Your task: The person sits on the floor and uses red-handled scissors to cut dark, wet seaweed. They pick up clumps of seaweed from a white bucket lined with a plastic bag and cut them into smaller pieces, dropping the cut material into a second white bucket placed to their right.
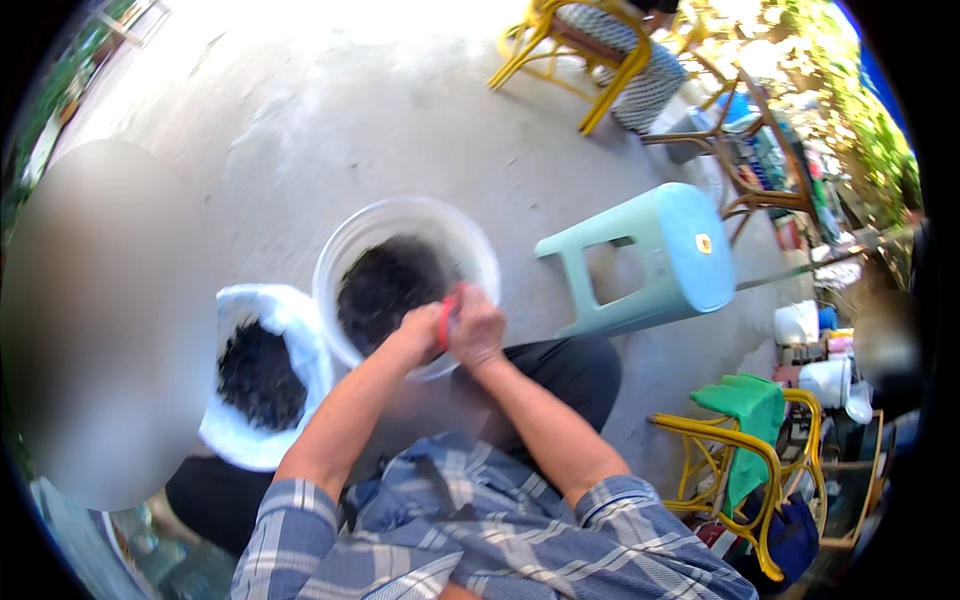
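My left hand and my right hand are close together over the near right rim of a white plastic bucket. My right hand is closed on a red-handled tool, probably scissors; its blades cannot be made out. The fingers of my left hand are curled beside the red handle, and what they hold is hidden. Dark, loose material lies in the bucket. To its left stands a second container lined with a pale plastic bag, with similar dark pieces in it.
A pale blue plastic stool stands at right. Farther right are a yellow rattan chair with a green cloth, a brown chair frame and white buckets. Another person sits in a yellow chair above. Concrete floor lies around.
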A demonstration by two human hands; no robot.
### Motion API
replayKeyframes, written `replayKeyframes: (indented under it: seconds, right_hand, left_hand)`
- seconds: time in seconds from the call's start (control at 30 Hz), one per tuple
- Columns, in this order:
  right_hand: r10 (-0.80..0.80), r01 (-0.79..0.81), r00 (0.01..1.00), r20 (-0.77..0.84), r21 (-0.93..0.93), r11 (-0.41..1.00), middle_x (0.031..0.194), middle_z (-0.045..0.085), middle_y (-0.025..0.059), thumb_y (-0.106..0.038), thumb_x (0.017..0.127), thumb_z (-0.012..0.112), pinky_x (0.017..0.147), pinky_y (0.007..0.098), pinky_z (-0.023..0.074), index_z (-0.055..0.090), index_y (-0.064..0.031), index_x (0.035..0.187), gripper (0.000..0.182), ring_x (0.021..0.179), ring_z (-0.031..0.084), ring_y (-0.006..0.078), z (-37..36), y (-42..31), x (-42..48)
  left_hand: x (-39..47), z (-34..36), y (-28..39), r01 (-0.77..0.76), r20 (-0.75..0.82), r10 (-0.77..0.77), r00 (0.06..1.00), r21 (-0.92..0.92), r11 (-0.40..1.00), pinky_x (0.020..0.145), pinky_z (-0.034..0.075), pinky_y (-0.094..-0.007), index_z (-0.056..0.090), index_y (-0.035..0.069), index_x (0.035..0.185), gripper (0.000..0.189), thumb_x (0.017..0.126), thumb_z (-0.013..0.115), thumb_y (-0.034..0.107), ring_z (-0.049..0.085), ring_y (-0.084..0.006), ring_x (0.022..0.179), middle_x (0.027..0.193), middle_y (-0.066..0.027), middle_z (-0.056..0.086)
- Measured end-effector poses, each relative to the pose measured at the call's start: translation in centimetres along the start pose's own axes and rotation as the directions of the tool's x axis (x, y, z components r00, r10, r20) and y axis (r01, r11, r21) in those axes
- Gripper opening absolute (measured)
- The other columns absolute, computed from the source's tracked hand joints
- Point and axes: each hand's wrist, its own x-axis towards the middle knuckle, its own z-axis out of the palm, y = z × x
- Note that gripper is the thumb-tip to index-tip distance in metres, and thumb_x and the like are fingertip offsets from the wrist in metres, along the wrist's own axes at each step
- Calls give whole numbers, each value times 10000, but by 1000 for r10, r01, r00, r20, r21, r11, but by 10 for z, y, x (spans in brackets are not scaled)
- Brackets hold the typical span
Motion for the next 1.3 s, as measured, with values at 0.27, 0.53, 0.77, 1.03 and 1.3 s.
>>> replayKeyframes:
  seconds: [0.27,0.53,0.77,1.03,1.3]
  right_hand:
    - [102,-104,994,26,110,988,880,619,182,-318,825,735,661,471,501,574,-45,1030,377,760,624,398,-8,-4,0]
    - [77,-79,997,27,85,993,924,641,158,-331,813,721,648,471,537,584,-58,1019,368,780,663,379,-2,0,-2]
    - [116,-118,993,31,102,988,883,623,161,-282,802,730,663,467,498,592,-72,1008,325,788,627,388,-7,-7,0]
    - [110,-112,993,33,77,991,895,642,162,-279,803,731,656,457,511,609,-73,1016,321,798,646,379,-10,-9,1]
    - [104,-105,994,15,98,990,914,645,156,-260,794,703,677,457,523,620,-81,1029,307,798,650,379,-4,-5,-1]
  left_hand:
    - [6,1,9,193,118,-197,973,41,980,897,516,-487,626,77,1169,475,817,626,397,635,-397,1093,1159,-233,654]
    - [15,21,-18,204,143,-197,970,-38,978,912,517,-457,655,92,1159,551,773,663,484,625,-358,1131,1194,-195,660]
    - [25,40,-45,170,220,-178,959,54,984,961,498,-462,615,112,1254,627,790,628,533,591,-359,1191,1266,-190,631]
    - [28,46,-51,145,219,-153,964,52,988,966,500,-451,615,117,1260,628,791,630,535,594,-345,1196,1279,-182,628]
    - [11,7,-9,284,-81,-285,955,-25,959,848,533,-463,741,71,909,377,764,655,408,668,-391,982,981,-199,710]
